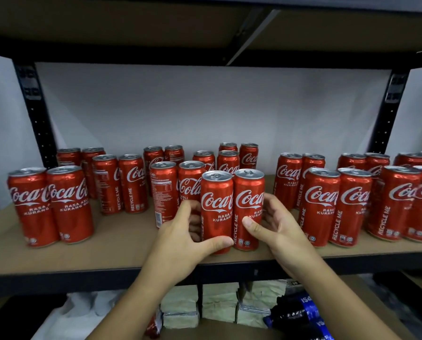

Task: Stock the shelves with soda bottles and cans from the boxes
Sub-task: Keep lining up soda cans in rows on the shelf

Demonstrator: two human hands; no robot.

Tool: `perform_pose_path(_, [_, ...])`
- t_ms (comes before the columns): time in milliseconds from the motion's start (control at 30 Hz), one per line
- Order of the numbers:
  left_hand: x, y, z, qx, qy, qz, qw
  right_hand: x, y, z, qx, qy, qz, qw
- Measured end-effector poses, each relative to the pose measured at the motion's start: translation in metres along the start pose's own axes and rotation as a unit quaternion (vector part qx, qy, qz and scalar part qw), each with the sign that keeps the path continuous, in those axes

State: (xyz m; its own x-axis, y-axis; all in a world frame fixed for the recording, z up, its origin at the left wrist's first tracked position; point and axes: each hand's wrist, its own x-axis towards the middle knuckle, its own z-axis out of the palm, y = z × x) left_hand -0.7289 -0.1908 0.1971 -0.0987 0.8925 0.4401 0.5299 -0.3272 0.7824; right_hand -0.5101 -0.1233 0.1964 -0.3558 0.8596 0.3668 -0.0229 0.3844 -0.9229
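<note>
Two tall red Coca-Cola cans stand upright side by side near the front edge of the brown shelf board (121,251). My left hand (183,239) wraps the left can (217,204), thumb across its lower front. My right hand (273,224) grips the right can (249,202), thumb on its front and fingers behind it. Both cans rest on the shelf and touch each other. Several more red cans stand in pairs across the shelf, at the left (50,204), behind the held pair (175,187) and at the right (337,204).
Black metal uprights (37,114) frame the shelf, and another shelf board runs overhead. On the lower level sit stacked pale packs (217,305), dark soda bottles with blue labels (300,312) and white plastic wrap (82,312). Bare shelf board lies between the can pairs.
</note>
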Motion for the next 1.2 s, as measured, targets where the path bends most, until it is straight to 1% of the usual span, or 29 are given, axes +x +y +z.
perform_pose_path(133, [-0.003,0.0,-0.004,-0.012,-0.001,0.011,1.0,0.001,-0.001,-0.004,-0.012,-0.011,0.0,1.0])
perform_pose_path(233, [-0.001,0.0,-0.007,-0.025,0.003,0.016,1.0,-0.001,-0.002,-0.009,-0.048,-0.042,0.01,0.998])
perform_pose_path(333, [-0.001,-0.003,-0.007,-0.033,-0.007,0.006,0.999,-0.005,-0.004,-0.011,-0.09,-0.053,0.008,0.995])
perform_pose_path(667, [0.002,-0.005,-0.005,-0.042,-0.048,-0.009,0.998,-0.01,-0.005,-0.016,-0.149,-0.02,-0.009,0.989])
perform_pose_path(967, [0.005,0.007,0.0,-0.039,-0.09,-0.014,0.995,-0.022,-0.011,-0.02,-0.174,-0.003,0.003,0.985])
perform_pose_path(1100, [0.003,0.009,0.002,-0.048,-0.094,-0.004,0.994,-0.026,-0.013,-0.022,-0.171,-0.001,-0.002,0.985])
perform_pose_path(1200, [-0.001,0.015,0.001,-0.048,-0.082,0.017,0.995,-0.029,-0.022,-0.021,-0.169,-0.004,-0.018,0.985])
